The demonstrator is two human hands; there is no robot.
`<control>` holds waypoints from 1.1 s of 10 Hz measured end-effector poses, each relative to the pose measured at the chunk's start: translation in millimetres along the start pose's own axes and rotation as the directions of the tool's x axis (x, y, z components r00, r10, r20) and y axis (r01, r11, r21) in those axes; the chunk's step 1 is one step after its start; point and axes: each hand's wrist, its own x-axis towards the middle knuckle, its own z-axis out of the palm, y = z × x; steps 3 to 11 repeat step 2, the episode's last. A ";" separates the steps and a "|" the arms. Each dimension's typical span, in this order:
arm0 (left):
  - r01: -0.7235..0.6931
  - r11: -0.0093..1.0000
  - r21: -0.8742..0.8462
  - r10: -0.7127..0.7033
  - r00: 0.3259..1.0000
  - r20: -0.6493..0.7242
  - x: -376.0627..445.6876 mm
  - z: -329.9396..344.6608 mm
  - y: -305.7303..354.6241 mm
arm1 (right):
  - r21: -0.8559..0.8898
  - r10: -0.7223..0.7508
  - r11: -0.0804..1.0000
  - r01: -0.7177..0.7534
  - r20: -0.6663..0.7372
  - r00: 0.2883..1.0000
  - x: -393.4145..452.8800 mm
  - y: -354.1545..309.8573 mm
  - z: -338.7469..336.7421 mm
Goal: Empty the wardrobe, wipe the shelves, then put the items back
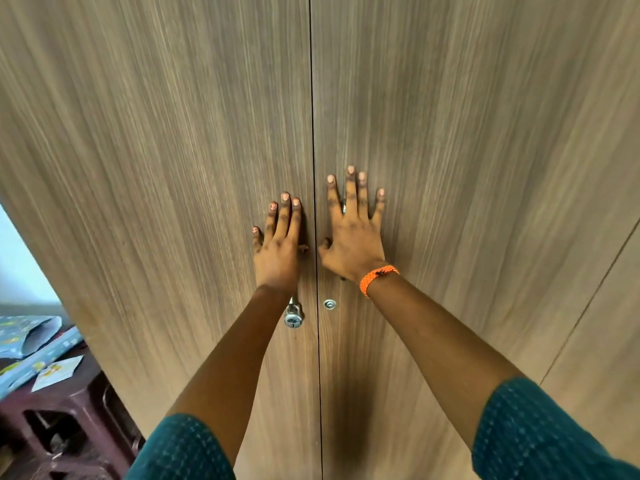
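On the closed wood-grain wardrobe, left hand and right hand press flat.

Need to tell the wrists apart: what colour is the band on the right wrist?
Orange, a braided band just below the right hand; the head view shows it clearly.

Even, moderately bright light; soft shadows fall on the wardrobe doors beneath the forearms. Wide-angle distortion bows the doors' edges. Wood grain smears left of the door seam; daylight shows far left.

Closed wardrobe doors block all forward access; free room exists only lower left, above the stool.
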 end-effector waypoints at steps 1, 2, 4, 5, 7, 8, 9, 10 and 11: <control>-0.022 1.000 0.007 0.022 0.999 0.025 -1.9 -7.4 3.1 | -0.024 0.010 1.000 -0.008 0.095 0.995 -0.8 -1.4 -9.4; -0.108 0.992 0.069 0.104 0.992 0.066 5.5 -45.0 12.9 | -0.027 0.011 1.000 -0.006 0.193 0.981 -1.9 -4.7 -35.5; -0.108 0.992 0.069 0.104 0.992 0.066 5.5 -45.0 12.9 | -0.027 0.011 1.000 -0.006 0.193 0.981 -1.9 -4.7 -35.5; -0.108 0.992 0.069 0.104 0.992 0.066 5.5 -45.0 12.9 | -0.027 0.011 1.000 -0.006 0.193 0.981 -1.9 -4.7 -35.5; -0.108 0.992 0.069 0.104 0.992 0.066 5.5 -45.0 12.9 | -0.027 0.011 1.000 -0.006 0.193 0.981 -1.9 -4.7 -35.5; -0.108 0.992 0.069 0.104 0.992 0.066 5.5 -45.0 12.9 | -0.027 0.011 1.000 -0.006 0.193 0.981 -1.9 -4.7 -35.5; -0.108 0.992 0.069 0.104 0.992 0.066 5.5 -45.0 12.9 | -0.027 0.011 1.000 -0.006 0.193 0.981 -1.9 -4.7 -35.5; -0.108 0.992 0.069 0.104 0.992 0.066 5.5 -45.0 12.9 | -0.027 0.011 1.000 -0.006 0.193 0.981 -1.9 -4.7 -35.5; -0.108 0.992 0.069 0.104 0.992 0.066 5.5 -45.0 12.9 | -0.027 0.011 1.000 -0.006 0.193 0.981 -1.9 -4.7 -35.5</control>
